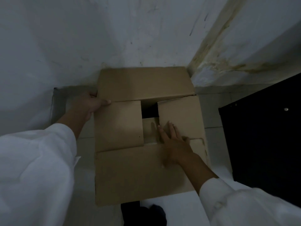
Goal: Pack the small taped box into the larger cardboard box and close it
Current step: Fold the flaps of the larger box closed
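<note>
The larger cardboard box stands on the floor against a wall, seen from above. Its left flap and right flap are folded inward, with a gap between them. Through the gap the small taped box shows, with shiny tape near its front edge, and dark space behind it. The far flap and near flap lie outward. My left hand grips the box's far left corner, thumb on the left flap. My right hand lies flat on the right flap, fingers spread at its inner edge.
A white wall rises right behind the box, with a stained corner at the right. A black cabinet stands close to the box's right side. A dark shape sits at the box's near edge. Pale floor tiles surround the box.
</note>
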